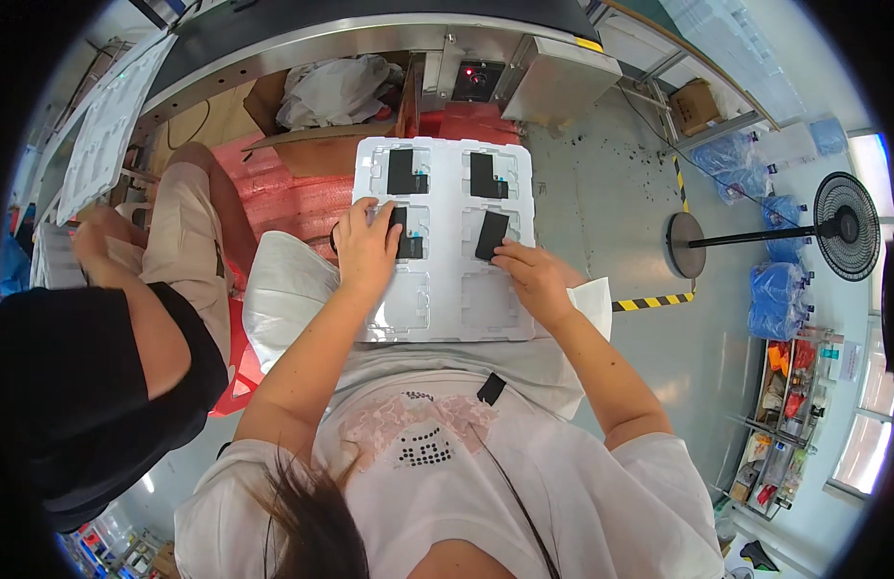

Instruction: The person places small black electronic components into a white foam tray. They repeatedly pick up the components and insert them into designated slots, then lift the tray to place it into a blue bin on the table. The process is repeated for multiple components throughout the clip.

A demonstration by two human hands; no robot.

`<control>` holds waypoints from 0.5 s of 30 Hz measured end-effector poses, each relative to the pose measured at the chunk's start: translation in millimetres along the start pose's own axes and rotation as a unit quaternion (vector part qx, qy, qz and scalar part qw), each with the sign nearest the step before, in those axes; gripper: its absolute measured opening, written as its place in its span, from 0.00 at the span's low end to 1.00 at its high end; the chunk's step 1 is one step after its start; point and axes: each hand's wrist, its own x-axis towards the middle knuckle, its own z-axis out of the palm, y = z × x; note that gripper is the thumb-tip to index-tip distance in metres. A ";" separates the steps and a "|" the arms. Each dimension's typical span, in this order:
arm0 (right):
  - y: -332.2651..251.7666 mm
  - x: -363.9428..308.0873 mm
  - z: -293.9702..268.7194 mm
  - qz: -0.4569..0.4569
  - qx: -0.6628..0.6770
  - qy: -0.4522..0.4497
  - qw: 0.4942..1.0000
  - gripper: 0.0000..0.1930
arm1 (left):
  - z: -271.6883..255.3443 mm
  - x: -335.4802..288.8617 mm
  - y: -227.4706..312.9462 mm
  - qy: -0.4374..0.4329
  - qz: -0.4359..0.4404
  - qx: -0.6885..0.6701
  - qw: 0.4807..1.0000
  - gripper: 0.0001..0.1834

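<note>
A white moulded plastic tray (447,289) with several compartments lies across my lap. Flat black L-shaped pieces, like thin battery packs, sit in its two far compartments: one piece (400,172) on the left, another (482,176) on the right. My left hand (367,249) is at the middle left compartment, its thumb and a finger closed on the edge of the black piece (411,247) lying there. With my right hand (534,278) I pinch the near end of a black rectangular piece (491,235), which is tilted over the middle right compartment. The nearest two compartments hold no black piece.
A person in a black top (99,386) sits close on my left. Beyond the tray are an open cardboard box (321,154) with plastic bags and a metal-edged bench (370,34). A standing fan (842,214), blue water bottles (780,294) and a shelf (780,415) stand to the right.
</note>
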 end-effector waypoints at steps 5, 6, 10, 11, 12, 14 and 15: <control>-8.5 13.1 -11.2 -0.011 -0.049 0.052 0.997 0.17 | 2.2 -6.7 0.4 -0.015 0.001 0.023 1.000 0.20; -6.5 12.8 -10.6 -0.013 -0.070 0.042 0.997 0.17 | 2.0 -9.1 2.6 -0.014 0.007 0.036 0.999 0.20; -5.6 10.8 -12.1 -0.083 -0.133 0.005 0.988 0.15 | 0.4 -11.7 10.2 0.009 0.005 0.033 0.999 0.20; -3.5 11.7 -10.0 -0.061 -0.139 0.019 0.988 0.15 | 0.0 -7.0 11.0 0.008 0.010 0.022 1.000 0.21; -1.3 13.1 -7.3 -0.040 -0.146 0.033 0.988 0.15 | -0.4 -2.1 12.5 0.007 0.013 0.010 1.000 0.22; -2.0 14.0 -3.9 -0.009 -0.154 0.040 0.987 0.14 | 4.8 11.1 16.5 0.000 0.031 0.001 1.000 0.21; -7.2 15.4 -3.5 -0.001 -0.156 0.036 0.987 0.14 | 6.9 19.8 17.4 -0.001 0.041 -0.002 0.999 0.21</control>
